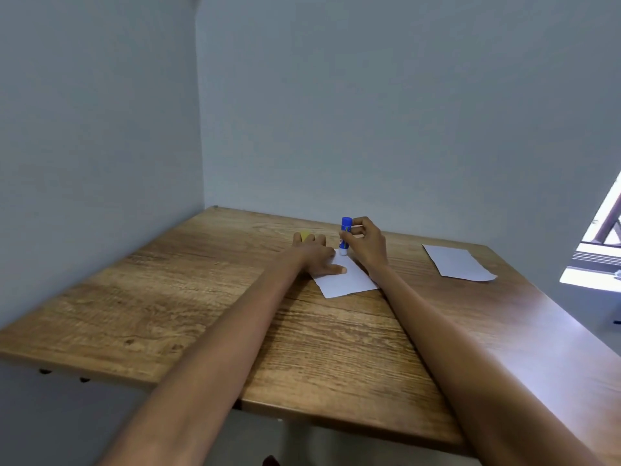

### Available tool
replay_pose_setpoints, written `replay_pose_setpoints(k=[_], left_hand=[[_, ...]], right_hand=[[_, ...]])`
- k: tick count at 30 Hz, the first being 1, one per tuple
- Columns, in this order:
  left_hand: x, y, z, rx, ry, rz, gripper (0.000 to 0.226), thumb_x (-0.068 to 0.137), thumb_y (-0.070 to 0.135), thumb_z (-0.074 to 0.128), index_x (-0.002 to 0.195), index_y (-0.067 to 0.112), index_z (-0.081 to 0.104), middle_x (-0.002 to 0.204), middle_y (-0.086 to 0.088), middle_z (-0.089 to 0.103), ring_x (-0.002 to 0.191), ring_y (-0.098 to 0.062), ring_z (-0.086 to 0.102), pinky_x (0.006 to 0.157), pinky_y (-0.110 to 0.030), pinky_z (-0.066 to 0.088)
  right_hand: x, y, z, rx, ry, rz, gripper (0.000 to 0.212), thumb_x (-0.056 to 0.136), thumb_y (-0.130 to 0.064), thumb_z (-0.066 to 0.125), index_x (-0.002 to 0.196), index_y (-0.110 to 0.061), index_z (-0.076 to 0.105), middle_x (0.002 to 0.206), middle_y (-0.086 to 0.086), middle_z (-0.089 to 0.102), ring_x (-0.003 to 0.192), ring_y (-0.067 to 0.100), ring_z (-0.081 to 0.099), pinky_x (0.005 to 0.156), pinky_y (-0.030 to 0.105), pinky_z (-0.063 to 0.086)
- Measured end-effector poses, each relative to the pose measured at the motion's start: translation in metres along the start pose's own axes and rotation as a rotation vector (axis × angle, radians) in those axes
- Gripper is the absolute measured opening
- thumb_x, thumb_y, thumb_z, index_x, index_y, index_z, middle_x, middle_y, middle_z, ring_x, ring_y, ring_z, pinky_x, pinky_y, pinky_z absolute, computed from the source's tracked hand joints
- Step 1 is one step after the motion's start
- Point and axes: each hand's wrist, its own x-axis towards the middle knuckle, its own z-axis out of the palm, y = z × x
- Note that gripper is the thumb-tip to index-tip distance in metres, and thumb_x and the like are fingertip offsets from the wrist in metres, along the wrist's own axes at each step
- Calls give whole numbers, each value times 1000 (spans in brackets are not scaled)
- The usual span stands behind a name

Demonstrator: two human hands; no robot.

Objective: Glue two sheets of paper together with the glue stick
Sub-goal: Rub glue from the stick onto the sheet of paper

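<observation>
A small white sheet of paper (346,280) lies near the middle of the wooden table (201,297). My left hand (316,253) rests flat on its left part, fingers spread, thumb on the paper. My right hand (366,240) grips a blue glue stick (345,235) held upright, its white tip touching the far corner of that sheet. A second white sheet (457,264) lies apart on the right side of the table. A small yellow object (305,235), perhaps the cap, shows just beyond my left fingers.
Grey walls close the table at the left and back. The table's right edge runs beside a bright window (601,243). The near edge of the table sits under my forearms.
</observation>
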Motion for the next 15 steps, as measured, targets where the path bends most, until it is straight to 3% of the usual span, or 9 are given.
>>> replay_pose_setpoints(k=[4, 12, 15], left_hand=[[-1, 1, 1, 0, 9, -23, 67, 90, 64, 33, 136, 17, 45, 143, -15, 35, 135, -32, 26, 110, -56, 11], [-8, 5, 2, -5, 17, -103, 68, 90, 64, 33, 134, 15, 47, 144, -17, 33, 134, -33, 28, 111, -56, 11], [-10, 5, 2, -11, 22, -125, 68, 90, 64, 33, 136, 15, 45, 147, -17, 30, 137, -33, 25, 112, -56, 8]], right_hand=[[-5, -1, -3, -2, -7, 14, 24, 81, -21, 71, 101, -15, 60, 88, -5, 64, 78, 7, 58, 66, 22, 44], [-22, -6, -18, 17, -4, 37, 19, 80, -23, 72, 93, -22, 59, 76, -17, 60, 64, -11, 57, 54, 6, 39], [-29, -8, -24, 24, -5, 40, 18, 80, -23, 71, 92, -24, 58, 77, -16, 61, 67, -8, 57, 54, 7, 38]])
